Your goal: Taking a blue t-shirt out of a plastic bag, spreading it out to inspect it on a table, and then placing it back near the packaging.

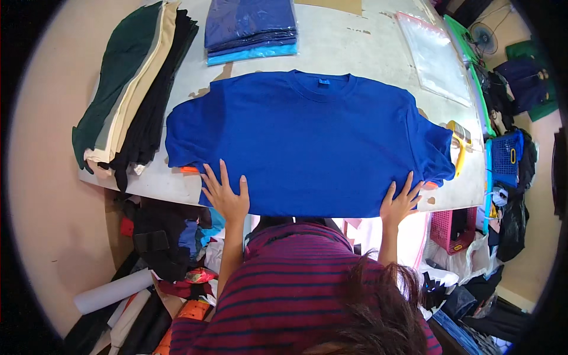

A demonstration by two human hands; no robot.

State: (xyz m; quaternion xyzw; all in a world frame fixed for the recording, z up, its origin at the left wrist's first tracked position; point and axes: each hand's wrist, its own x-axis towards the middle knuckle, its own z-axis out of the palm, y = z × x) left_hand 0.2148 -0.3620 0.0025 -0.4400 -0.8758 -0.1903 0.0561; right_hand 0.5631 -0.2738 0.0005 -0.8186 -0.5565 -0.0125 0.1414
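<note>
A blue T-shirt [315,146] lies spread over the white table [355,49], its collar away from me and its lower edge along the table's near side. My left hand [227,195] rests flat on the shirt's lower left, fingers spread. Flat on the lower right edge is my right hand [398,202], fingers also apart. Neither hand grips the cloth. Bits of something orange [189,169] peek out from under both sides of the shirt. By the right sleeve lies a yellow-handled lint roller [460,146], partly beside the cloth.
Folded garments [128,84] in green, cream and black are stacked at the left. Bagged blue garments [251,31] lie at the back, and clear plastic bags [435,57] at the right. Right of the table are a blue basket [505,159] and a pink basket [452,230].
</note>
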